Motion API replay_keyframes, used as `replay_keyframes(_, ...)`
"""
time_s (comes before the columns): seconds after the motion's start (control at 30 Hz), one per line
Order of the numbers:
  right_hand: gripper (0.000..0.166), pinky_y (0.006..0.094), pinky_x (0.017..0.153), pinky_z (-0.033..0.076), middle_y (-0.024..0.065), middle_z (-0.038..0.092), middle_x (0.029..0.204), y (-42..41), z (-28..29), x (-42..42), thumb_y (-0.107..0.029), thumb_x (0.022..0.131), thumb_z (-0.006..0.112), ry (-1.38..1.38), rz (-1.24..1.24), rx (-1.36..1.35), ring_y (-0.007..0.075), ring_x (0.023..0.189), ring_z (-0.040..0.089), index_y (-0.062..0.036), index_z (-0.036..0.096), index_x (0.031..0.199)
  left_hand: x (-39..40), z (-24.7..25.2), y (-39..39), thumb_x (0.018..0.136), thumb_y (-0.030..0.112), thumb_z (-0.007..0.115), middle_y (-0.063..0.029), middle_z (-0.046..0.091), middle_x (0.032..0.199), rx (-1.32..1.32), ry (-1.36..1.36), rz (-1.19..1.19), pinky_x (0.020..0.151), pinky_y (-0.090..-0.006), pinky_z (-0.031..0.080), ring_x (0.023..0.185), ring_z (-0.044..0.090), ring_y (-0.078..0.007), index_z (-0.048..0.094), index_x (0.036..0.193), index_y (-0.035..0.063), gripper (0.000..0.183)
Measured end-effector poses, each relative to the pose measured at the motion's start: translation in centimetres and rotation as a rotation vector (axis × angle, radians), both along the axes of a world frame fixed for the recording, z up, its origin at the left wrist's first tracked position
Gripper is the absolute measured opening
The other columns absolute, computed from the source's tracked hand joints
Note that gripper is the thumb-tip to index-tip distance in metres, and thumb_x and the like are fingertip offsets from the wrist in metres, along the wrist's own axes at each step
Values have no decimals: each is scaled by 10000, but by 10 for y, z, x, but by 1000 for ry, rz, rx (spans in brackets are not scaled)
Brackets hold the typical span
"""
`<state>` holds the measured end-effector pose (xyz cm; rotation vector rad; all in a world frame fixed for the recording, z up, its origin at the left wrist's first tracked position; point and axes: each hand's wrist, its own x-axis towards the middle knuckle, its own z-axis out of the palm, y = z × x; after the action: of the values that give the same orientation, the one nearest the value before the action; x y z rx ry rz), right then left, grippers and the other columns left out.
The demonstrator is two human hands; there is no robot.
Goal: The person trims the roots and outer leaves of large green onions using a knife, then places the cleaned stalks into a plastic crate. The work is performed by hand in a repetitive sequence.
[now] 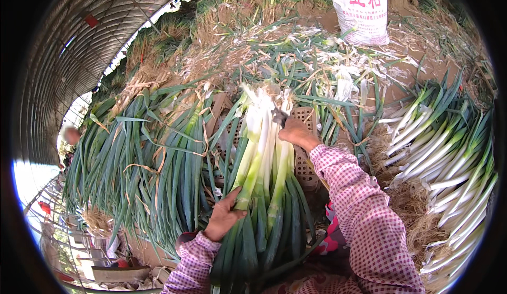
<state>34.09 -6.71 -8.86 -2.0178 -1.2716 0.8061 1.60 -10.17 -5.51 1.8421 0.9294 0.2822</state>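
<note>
A bunch of large Welsh onions [259, 147] lies in front of me, white root ends away from me and green leaves towards my lap. My left hand [225, 218] grips a stalk on the bunch's left side, where pale green turns to leaf. In my right hand [298, 132], beside the white ends, is a small dark tool [279, 117]; its exact kind is hard to tell. A thin yellowish hose or cord [323, 181] shows below that wrist. Under the bunch stands a perforated beige plastic crate [307, 175], mostly covered.
Unpeeled Welsh onions [158, 167] are heaped to the left. Clean white-stemmed onions [431, 147] lie in a row at right. Peeled skins and leaf scraps [301, 58] litter the ground ahead, near a printed white woven sack [362, 17]. Part of a person [71, 135] appears far left.
</note>
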Motion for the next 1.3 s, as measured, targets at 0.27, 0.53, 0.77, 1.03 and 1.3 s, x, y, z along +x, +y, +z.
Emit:
replay_keyframes(0.27,401,410,828,501,265,630,958,-18,10,-11,-151,763,511,75,-8,-175,367,879,635,158,577,1009,3,6,-16,818,-51,610,-94,618,1113,-567,-176,106,881,-280,456,950,616,-187,310,1447,15,700)
replay_keyframes(0.53,529,439,777,494,299,606,1033,-28,21,-31,-188,727,599,5,241,-123,386,854,617,121,500,1145,38,-11,-44,817,262,676,-239,592,678,345,226,-409,589,-443,495,586,596,-405,252,1398,-71,793)
replay_keyframes(0.77,572,303,588,515,57,521,782,-34,58,-33,-250,823,624,215,200,-61,165,615,541,92,405,1226,13,-6,134,740,128,743,-206,661,1035,955,293,196,795,-396,524,924,644,-304,624,1121,16,414)
replay_keyframes(1.03,479,298,512,451,58,454,743,-22,41,-65,-191,824,632,105,326,-50,142,542,460,46,400,1170,-66,-45,229,651,330,803,-201,411,1230,860,1237,469,895,-491,411,1158,433,-369,220,1422,8,1019)
replay_keyframes(1.3,403,392,594,457,99,492,800,7,42,-103,-234,832,657,220,351,-185,232,653,526,22,441,1057,-124,18,201,609,64,726,-210,583,1009,1096,963,170,665,-450,515,825,627,-369,404,1202,-23,680)
